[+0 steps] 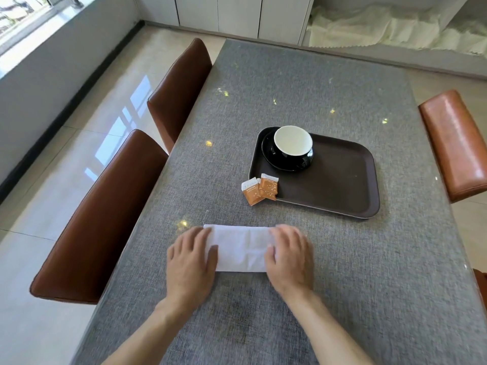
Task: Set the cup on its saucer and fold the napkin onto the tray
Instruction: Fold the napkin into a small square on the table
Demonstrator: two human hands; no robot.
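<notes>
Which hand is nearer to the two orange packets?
The right hand. It rests on the napkin's right end, almost directly below the packets; the left hand presses the left end, farther off to the side.

Bright daylight pours in from the window point(23, 19) at upper left, throwing pale reflections across the glossy floor point(113, 133). Small glints speckle the counter point(263, 83). Wide-angle bending curves the edges; the right hand point(288, 255) shows slight motion blur.

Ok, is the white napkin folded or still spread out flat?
Folded. The napkin is a narrow band on the table, creases showing, with the left hand and right hand pressing flat on its two ends.
</notes>
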